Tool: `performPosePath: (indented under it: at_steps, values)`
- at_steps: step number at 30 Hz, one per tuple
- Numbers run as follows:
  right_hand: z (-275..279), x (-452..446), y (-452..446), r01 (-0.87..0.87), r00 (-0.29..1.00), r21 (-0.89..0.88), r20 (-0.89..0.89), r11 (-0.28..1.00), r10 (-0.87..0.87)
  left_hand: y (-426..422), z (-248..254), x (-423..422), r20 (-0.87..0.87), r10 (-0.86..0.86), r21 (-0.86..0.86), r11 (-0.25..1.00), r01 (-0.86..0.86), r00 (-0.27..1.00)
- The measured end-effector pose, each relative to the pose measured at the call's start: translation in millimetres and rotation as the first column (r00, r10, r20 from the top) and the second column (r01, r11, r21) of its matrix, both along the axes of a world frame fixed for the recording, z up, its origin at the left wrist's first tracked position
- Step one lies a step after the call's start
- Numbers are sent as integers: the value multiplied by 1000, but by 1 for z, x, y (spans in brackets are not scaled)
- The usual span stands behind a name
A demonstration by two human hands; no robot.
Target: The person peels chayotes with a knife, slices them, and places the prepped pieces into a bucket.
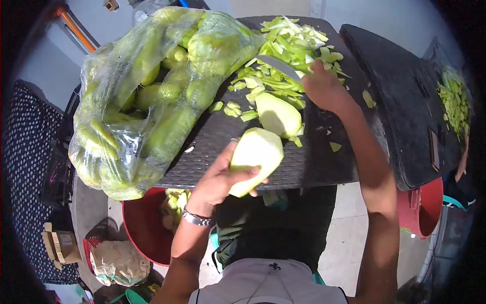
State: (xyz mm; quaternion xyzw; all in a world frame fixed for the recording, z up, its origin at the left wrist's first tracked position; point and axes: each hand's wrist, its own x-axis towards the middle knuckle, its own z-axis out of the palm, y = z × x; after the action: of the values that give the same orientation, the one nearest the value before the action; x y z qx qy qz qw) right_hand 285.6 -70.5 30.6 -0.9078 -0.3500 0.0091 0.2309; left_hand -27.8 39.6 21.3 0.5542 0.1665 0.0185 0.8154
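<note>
My left hand (pixel 218 178) is closed around a large peeled pale-green fruit (pixel 259 150) just above the table's near edge. I cannot tell its exact kind. Another peeled fruit (pixel 278 114) lies right beyond it on the dark woven table (pixel 243 175). My right hand (pixel 325 87) grips a knife (pixel 279 66), its blade pointing left over a pile of green peels and slices (pixel 291 43). The blade is apart from the held fruit. A clear plastic bag (pixel 129 144) full of unpeeled green fruit takes up the table's left side.
Below the table stands a red tub (pixel 144 225) with pale pieces in it; another red tub (pixel 430 207) is at right. A second dark table (pixel 385 96) adjoins on the right, bearing a bag of green pieces (pixel 452 99) and a phone-like object (pixel 434 148). A sack (pixel 119 262) sits lower left.
</note>
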Motion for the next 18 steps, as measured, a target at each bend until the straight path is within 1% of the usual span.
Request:
performPosePath:
  at_steps: [1, 2, 3, 4, 5, 6, 7, 9, 10, 11, 12, 14, 15, 17, 18]
  values:
    - [-22, 23, 5, -50, 996, -81, 76, 995, 56, 10, 1, -4, -36, -1, 95, 995, 5, 999]
    - [-25, 25, 7, -48, 995, -109, 79, 993, 56, 21, 1, -9, -72, 4, 187, 982, 10, 997]
    - [-27, 25, 9, -45, 995, -137, 83, 990, 57, 32, 6, -13, -126, -12, 317, 947, 52, 992]
    - [-14, 7, 6, 4, 1000, -111, 16, 994, -2, 40, 17, -14, -161, -16, 450, 889, 88, 987]
    - [-7, -3, 6, 54, 997, -90, -53, 994, -59, 48, 27, -16, -179, -24, 612, 780, 131, 984]
    - [-18, 3, 7, 7, 1000, -90, 13, 996, -6, 54, 31, -17, -202, -30, 748, 641, 174, 979]
    - [-29, 10, 5, -38, 996, -91, 79, 995, 45, 59, 30, -14, -20, -24, 946, 322, 26, 1000]
    - [-42, 17, 3, -9, 997, -37, 72, 999, 12, 60, 50, -9, -111, 44, 973, 210, 99, 993]
    - [-29, 4, 2, 66, 998, 15, -1, 998, -66, 58, 62, -4, -149, 78, 979, 154, 136, 986]
    - [-14, -10, 0, 146, 987, 61, -76, 987, -142, 58, 66, 1, -106, 110, 987, 130, 91, 988]
    - [5, -24, -3, 179, 966, 51, -200, 982, -166, 57, 65, 9, -38, 116, 995, 97, 26, 993]
    - [33, -48, -11, 237, 875, 18, -439, 971, -206, 55, 59, 28, 96, 126, 994, 33, -101, 987]
    - [28, -46, -17, 201, 835, 76, -534, 977, -131, 56, 50, 38, 210, 92, 978, -27, -209, 973]
    - [15, -38, -32, 149, 720, 201, -693, 968, 33, 43, 40, 55, 291, 153, 942, 127, -311, 944]
    - [13, -40, -39, 138, 681, 286, -723, 948, 119, 39, 34, 64, 324, 182, 912, 202, -358, 928]
